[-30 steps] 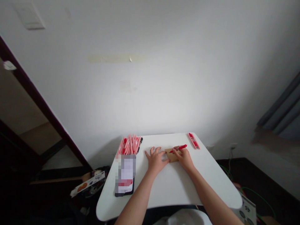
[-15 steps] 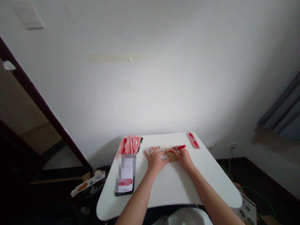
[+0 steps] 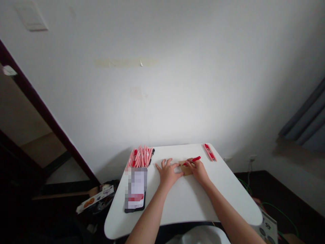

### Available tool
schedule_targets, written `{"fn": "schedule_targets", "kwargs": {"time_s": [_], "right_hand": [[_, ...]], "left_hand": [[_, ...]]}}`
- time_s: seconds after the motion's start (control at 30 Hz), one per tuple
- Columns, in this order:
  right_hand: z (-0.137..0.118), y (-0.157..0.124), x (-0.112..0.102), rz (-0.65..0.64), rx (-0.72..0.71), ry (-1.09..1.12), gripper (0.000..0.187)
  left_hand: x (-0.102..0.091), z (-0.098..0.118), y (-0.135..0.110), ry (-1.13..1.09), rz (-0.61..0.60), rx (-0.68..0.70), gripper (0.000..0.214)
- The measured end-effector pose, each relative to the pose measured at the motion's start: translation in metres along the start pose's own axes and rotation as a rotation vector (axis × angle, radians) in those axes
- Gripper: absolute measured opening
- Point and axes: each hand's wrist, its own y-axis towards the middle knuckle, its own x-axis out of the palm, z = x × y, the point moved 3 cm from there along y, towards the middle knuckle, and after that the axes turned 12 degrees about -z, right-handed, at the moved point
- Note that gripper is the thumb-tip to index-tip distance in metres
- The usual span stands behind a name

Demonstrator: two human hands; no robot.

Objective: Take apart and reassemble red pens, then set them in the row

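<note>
My right hand is closed round a red pen, its tip resting on a small brown card on the white table. My left hand lies flat with fingers spread, its thumb against the card's left edge. A box of several pink and red pens stands at the table's back left. Two red pens lie at the back right corner.
A black-edged phone or tablet lies by the table's left edge, in front of the pen box. A white wall rises behind the table. A printed carton lies on the dark floor to the left; green cables trail on the right.
Both hands and the card have shifted very slightly toward the back of the table; the pen stays in my right hand on the card.
</note>
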Motion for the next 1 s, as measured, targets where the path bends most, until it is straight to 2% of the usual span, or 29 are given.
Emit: {"fn": "schedule_targets", "kwargs": {"time_s": [0.23, 1.0], "right_hand": [[0.0052, 0.0000, 0.0016, 0.000, 0.028, -0.048, 0.035], [0.0016, -0.0017, -0.0026, 0.069, 0.010, 0.000, 0.035]], "left_hand": [[-0.0033, 0.0019, -0.0010, -0.011, -0.021, -0.013, 0.041], [-0.0027, 0.0014, -0.0009, -0.014, -0.032, -0.033, 0.042]]}}
